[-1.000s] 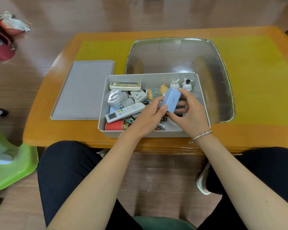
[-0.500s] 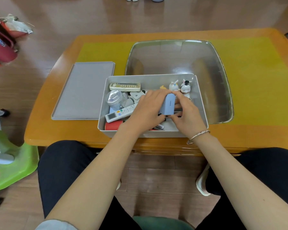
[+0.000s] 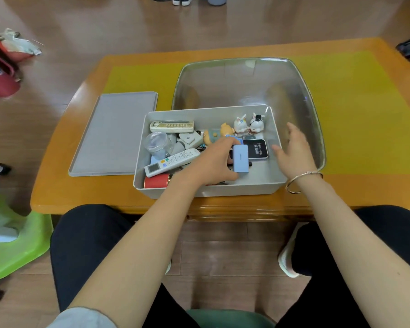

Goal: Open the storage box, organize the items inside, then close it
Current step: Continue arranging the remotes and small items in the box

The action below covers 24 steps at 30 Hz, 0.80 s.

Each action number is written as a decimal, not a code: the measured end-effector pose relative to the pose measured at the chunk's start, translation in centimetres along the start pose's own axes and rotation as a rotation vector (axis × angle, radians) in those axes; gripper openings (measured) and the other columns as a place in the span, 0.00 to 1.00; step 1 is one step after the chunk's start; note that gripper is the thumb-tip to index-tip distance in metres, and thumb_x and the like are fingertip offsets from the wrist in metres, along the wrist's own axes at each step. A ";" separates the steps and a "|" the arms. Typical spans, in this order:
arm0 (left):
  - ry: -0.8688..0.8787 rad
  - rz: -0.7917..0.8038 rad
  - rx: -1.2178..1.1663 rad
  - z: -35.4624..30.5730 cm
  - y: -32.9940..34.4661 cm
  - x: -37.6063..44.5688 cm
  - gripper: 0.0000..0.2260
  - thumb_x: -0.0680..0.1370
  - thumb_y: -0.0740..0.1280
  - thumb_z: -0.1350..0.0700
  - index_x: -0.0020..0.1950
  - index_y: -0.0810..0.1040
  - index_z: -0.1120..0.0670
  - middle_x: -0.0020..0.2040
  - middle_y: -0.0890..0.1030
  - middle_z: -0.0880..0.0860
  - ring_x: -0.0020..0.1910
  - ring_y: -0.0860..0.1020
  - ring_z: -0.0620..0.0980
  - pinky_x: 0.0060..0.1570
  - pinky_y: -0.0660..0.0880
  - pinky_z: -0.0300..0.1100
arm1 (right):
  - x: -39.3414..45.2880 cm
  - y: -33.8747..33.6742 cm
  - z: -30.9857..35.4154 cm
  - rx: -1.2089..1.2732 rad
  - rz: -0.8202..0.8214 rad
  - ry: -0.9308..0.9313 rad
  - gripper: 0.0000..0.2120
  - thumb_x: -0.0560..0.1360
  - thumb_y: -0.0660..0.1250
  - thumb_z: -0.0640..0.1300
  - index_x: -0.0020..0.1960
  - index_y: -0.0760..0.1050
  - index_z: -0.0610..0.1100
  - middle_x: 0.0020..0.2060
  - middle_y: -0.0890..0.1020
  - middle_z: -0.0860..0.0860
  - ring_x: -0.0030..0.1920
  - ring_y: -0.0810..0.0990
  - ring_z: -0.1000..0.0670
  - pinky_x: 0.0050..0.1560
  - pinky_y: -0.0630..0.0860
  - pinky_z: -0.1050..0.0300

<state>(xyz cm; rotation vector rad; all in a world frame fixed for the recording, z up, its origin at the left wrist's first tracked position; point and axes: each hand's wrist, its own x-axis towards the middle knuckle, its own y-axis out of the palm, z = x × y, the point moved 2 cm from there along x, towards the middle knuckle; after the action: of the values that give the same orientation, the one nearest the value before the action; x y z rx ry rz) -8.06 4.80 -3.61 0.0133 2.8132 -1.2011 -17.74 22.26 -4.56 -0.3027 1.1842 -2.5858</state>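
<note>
The grey storage box (image 3: 276,183) stands open at the table's near edge, full of small items. Its flat grey lid (image 3: 114,133) lies on the table to the left. My left hand (image 3: 211,162) reaches into the box and holds a light blue rectangular block (image 3: 240,159) upright near the middle. My right hand (image 3: 294,147) hovers over the box's right end with fingers spread, holding nothing. A black Wi-Fi device (image 3: 257,150) lies flat beside the blue block. Two white rabbit figurines (image 3: 249,123) stand at the back right, next to an orange doll (image 3: 219,136).
Left part of the box holds a white remote (image 3: 171,162), a beige remote (image 3: 172,126), a clear plastic cup (image 3: 155,143) and a red can (image 3: 156,181). A large clear plastic tub (image 3: 305,95) sits behind the box. A green stool (image 3: 17,242) stands on the floor at left.
My right hand let go of the blue block and moved right, uncovering the black Wi-Fi device. My left hand keeps the block and has lowered it inside the box.
</note>
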 end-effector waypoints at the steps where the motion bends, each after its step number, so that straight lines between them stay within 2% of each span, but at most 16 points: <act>1: 0.004 0.025 -0.007 -0.4 0.3 0.3 0.22 0.67 0.74 0.60 0.58 0.71 0.53 0.50 0.74 0.48 0.43 0.78 0.45 0.39 0.74 0.36 | 0.0 0.4 -0.1 0.065 0.028 0.009 0.22 0.77 0.62 0.38 0.70 0.64 0.40 0.64 0.74 0.42 0.64 0.71 0.42 0.59 0.67 0.55; 3: 0.015 0.085 -0.002 -1.1 1.1 0.8 0.22 0.67 0.75 0.58 0.58 0.72 0.53 0.49 0.77 0.49 0.41 0.79 0.44 0.40 0.76 0.38 | -0.2 0.9 0.0 0.077 0.006 -0.019 0.17 0.77 0.59 0.35 0.65 0.68 0.42 0.56 0.79 0.43 0.56 0.76 0.41 0.51 0.70 0.56; 6: -0.006 0.164 0.051 -1.8 2.4 1.7 0.21 0.69 0.75 0.55 0.58 0.72 0.54 0.51 0.78 0.51 0.46 0.78 0.47 0.55 0.74 0.51 | -0.3 1.2 0.1 0.113 -0.029 -0.009 0.18 0.77 0.58 0.33 0.65 0.69 0.43 0.55 0.79 0.44 0.54 0.78 0.44 0.49 0.72 0.55; 7: -0.014 0.182 0.055 -2.0 2.8 1.9 0.20 0.70 0.74 0.55 0.58 0.72 0.55 0.49 0.78 0.52 0.47 0.78 0.49 0.56 0.73 0.53 | -0.3 1.2 0.1 0.122 -0.029 -0.003 0.18 0.77 0.58 0.34 0.65 0.69 0.43 0.56 0.79 0.44 0.54 0.78 0.44 0.49 0.73 0.54; 10: -0.013 0.217 0.058 -2.5 3.6 2.6 0.20 0.70 0.73 0.56 0.59 0.73 0.57 0.45 0.76 0.50 0.46 0.76 0.50 0.46 0.72 0.42 | -0.4 1.3 0.0 0.132 -0.031 0.004 0.17 0.78 0.58 0.35 0.66 0.68 0.44 0.56 0.79 0.45 0.54 0.78 0.45 0.51 0.77 0.50; 12: 0.000 0.264 0.128 -2.6 3.9 3.0 0.23 0.72 0.73 0.57 0.65 0.72 0.57 0.52 0.76 0.53 0.49 0.75 0.49 0.43 0.68 0.37 | -0.5 1.2 0.1 0.141 -0.035 -0.006 0.17 0.78 0.57 0.35 0.66 0.68 0.43 0.56 0.79 0.44 0.55 0.77 0.44 0.53 0.76 0.48; 15: -0.009 0.320 0.165 -2.5 3.8 3.2 0.31 0.74 0.71 0.59 0.75 0.63 0.56 0.67 0.72 0.56 0.58 0.75 0.50 0.50 0.67 0.33 | -0.5 1.2 0.1 0.146 -0.039 -0.015 0.17 0.78 0.57 0.35 0.65 0.69 0.43 0.56 0.79 0.45 0.55 0.77 0.44 0.52 0.75 0.52; 17: -0.034 0.316 0.123 -2.2 3.3 2.9 0.34 0.74 0.72 0.58 0.76 0.60 0.53 0.67 0.72 0.54 0.54 0.75 0.47 0.53 0.68 0.35 | -0.5 1.2 0.0 0.140 -0.034 -0.016 0.17 0.78 0.57 0.35 0.66 0.68 0.43 0.56 0.79 0.45 0.55 0.78 0.44 0.51 0.74 0.54; 19: -0.062 0.295 0.107 -2.0 3.1 2.6 0.31 0.76 0.70 0.56 0.76 0.61 0.51 0.62 0.75 0.52 0.49 0.74 0.46 0.54 0.70 0.40 | -0.5 1.3 0.0 0.136 -0.034 -0.019 0.18 0.78 0.57 0.34 0.66 0.68 0.43 0.57 0.79 0.44 0.55 0.77 0.44 0.51 0.73 0.55; 21: -0.087 0.304 0.087 -2.0 3.2 2.3 0.25 0.80 0.64 0.53 0.75 0.62 0.52 0.59 0.77 0.53 0.51 0.76 0.48 0.56 0.72 0.44 | -0.5 1.3 0.0 0.133 -0.036 -0.023 0.18 0.78 0.56 0.34 0.66 0.68 0.43 0.56 0.79 0.44 0.54 0.77 0.44 0.50 0.73 0.55; 22: -0.099 0.324 0.076 -2.1 3.4 2.1 0.23 0.81 0.61 0.52 0.75 0.63 0.53 0.62 0.77 0.54 0.55 0.77 0.50 0.58 0.71 0.44 | -0.5 1.3 0.0 0.133 -0.036 -0.026 0.18 0.78 0.56 0.34 0.66 0.68 0.43 0.56 0.79 0.44 0.54 0.77 0.44 0.50 0.73 0.55; 24: -0.123 0.385 0.037 -2.5 3.6 1.8 0.21 0.83 0.55 0.49 0.75 0.63 0.55 0.70 0.72 0.55 0.66 0.71 0.52 0.62 0.64 0.41 | -0.5 1.3 0.0 0.143 -0.035 -0.027 0.17 0.78 0.56 0.35 0.66 0.68 0.43 0.57 0.79 0.44 0.55 0.77 0.45 0.50 0.73 0.55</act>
<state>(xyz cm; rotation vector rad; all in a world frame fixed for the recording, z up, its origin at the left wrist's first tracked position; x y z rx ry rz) -9.93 9.04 -4.67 0.4449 2.5245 -1.1176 -17.06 21.64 -5.57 -0.3286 0.9869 -2.6714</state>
